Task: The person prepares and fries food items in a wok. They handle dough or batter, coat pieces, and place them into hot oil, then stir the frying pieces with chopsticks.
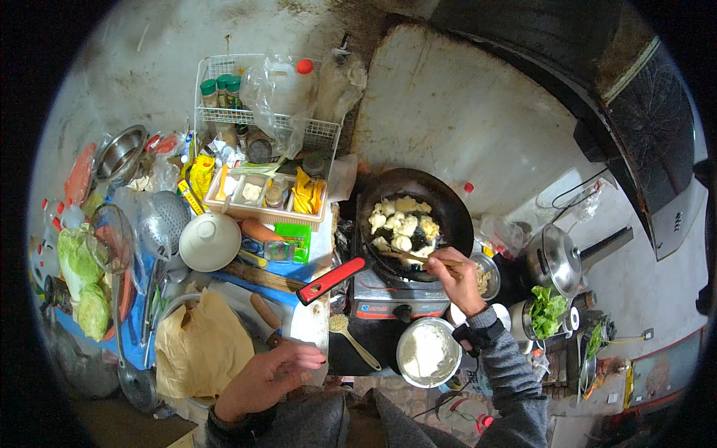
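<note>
My right hand (456,283) grips a pair of wooden chopsticks (411,256), their tips among pale, battered-looking pieces of food (406,224) frying in oil. These lie in a dark wok (456,210) on a portable stove (372,308), and the wok's red handle (333,280) points towards the lower left. Below my right wrist stands a round bowl (457,364) with a white substance in it. My left hand (274,375) hovers empty over the counter's front edge, its fingers loosely bent. Close to it are a wooden-handled knife (265,311) and brown paper (201,347) over a pot.
A long-handled brush (355,341) lies between the counter and the bowl. Behind the left counter are a seasoning box (263,215) and a wire rack (224,116). A lidded steel pot (554,260) and leafy greens (549,311) stand to the right. Cabbage (81,263) sits far left.
</note>
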